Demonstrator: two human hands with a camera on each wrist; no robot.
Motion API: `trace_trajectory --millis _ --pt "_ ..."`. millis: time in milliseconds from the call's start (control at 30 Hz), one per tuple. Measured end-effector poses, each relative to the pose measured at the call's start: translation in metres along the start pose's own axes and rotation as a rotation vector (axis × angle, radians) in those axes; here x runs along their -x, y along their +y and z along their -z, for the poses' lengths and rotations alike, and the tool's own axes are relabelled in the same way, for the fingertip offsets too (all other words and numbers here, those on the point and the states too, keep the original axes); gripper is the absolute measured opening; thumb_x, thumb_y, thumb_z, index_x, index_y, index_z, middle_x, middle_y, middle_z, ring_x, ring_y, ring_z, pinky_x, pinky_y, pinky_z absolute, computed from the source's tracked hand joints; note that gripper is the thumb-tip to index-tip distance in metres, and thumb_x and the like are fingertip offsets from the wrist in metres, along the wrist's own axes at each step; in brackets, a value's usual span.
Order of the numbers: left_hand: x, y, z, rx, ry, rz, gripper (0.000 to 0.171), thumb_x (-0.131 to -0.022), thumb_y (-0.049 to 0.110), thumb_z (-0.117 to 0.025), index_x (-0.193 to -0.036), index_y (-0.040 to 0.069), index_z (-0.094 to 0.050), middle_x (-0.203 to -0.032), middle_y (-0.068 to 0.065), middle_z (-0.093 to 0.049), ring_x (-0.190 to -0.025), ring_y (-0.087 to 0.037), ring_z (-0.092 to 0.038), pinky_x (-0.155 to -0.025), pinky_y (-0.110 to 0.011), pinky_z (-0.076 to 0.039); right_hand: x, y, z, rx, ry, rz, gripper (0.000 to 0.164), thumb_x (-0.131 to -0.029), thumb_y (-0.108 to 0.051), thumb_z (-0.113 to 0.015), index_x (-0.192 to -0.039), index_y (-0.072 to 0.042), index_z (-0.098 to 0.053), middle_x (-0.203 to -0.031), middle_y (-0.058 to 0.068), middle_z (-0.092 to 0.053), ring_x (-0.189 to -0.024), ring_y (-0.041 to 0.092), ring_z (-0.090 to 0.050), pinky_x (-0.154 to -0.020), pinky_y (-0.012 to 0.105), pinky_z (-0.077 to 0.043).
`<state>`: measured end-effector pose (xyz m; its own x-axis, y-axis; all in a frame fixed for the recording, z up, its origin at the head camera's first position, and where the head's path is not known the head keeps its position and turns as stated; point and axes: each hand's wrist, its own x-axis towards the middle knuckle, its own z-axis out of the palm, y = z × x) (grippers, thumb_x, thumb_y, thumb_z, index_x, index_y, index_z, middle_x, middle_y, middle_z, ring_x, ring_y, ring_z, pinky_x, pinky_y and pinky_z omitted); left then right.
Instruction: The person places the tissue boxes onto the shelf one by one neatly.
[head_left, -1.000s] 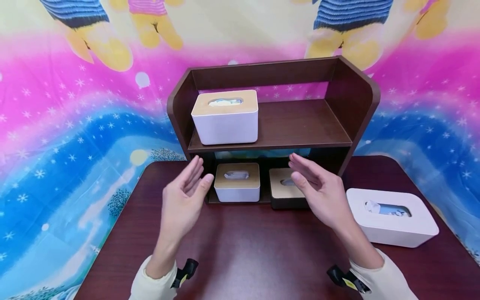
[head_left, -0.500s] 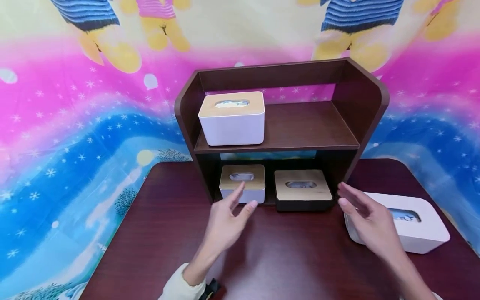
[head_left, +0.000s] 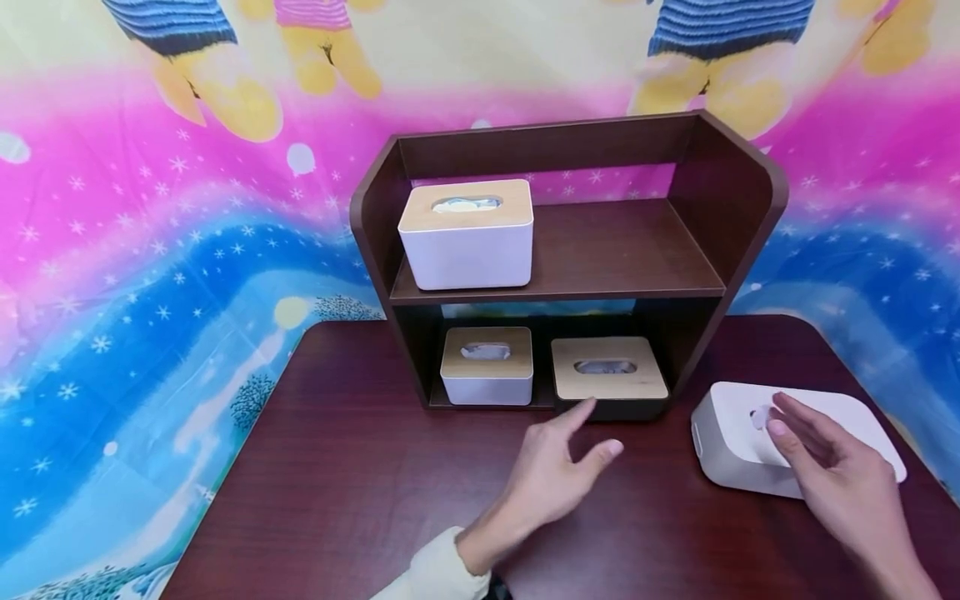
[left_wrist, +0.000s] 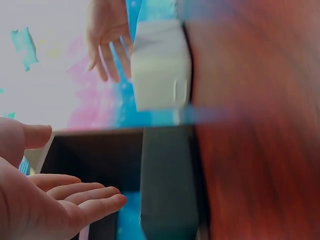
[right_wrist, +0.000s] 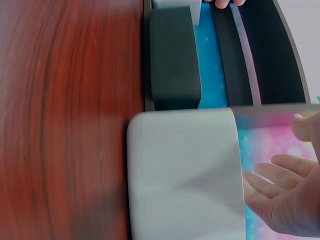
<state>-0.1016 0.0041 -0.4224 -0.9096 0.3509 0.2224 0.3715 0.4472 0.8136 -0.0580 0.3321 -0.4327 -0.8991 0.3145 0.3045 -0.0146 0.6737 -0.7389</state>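
Nearest the camera, the left hand is held over the table, fingers extended and thumb spread, with nothing grasped. The right hand is likewise unclenched, its fingers slightly bent and nothing held.

By the right hand part of the white tissue box is hidden in the head view; the box is set on the table at the right, outside the shelf. Whether its top is touched by the fingertips cannot be told. Its long axis is laid roughly left to right. The right half is overlapped by the right hand, clearly the nearer one, while the left end, marked by a small recess, is faced across a gap by the left hand, to which the box lies rightward.

Farther back, the dark tissue box is seen just beyond the left index fingertip, contact uncertain. To its left the small white box is housed, also in the lower compartment of the brown shelf. Above, a larger wood-topped box is stood at the left of the upper level, backed by a printed curtain.
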Motion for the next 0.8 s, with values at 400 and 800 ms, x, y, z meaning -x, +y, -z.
trace_trajectory --millis 400,800 --pt "-0.012 0.018 -0.06 -0.121 -0.079 -0.082 0.063 -0.104 0.049 -0.068 -0.155 0.014 -0.058 -0.155 0.003 -0.062 -0.141 -0.006 -0.059 -0.115 -0.019 -0.049 0.001 0.034 0.02 -0.136 0.195 -0.333 0.054 -0.109 -0.023 -0.065 -0.161 -0.024 -0.051 -0.141 -0.04 -0.053 -0.116 -0.033 -0.046 -0.092 -0.009 -0.034" --pt "-0.032 0.032 -0.091 -0.139 -0.101 -0.109 0.065 -0.102 0.049 -0.071 -0.156 0.016 -0.058 -0.156 0.004 -0.061 -0.142 -0.006 -0.058 -0.112 -0.018 -0.05 -0.005 0.055 0.035 -0.123 0.319 -0.505 0.058 -0.113 -0.033 -0.052 -0.167 -0.024 -0.038 -0.171 -0.016 -0.035 -0.148 -0.02 -0.029 -0.133 0.017 -0.015"
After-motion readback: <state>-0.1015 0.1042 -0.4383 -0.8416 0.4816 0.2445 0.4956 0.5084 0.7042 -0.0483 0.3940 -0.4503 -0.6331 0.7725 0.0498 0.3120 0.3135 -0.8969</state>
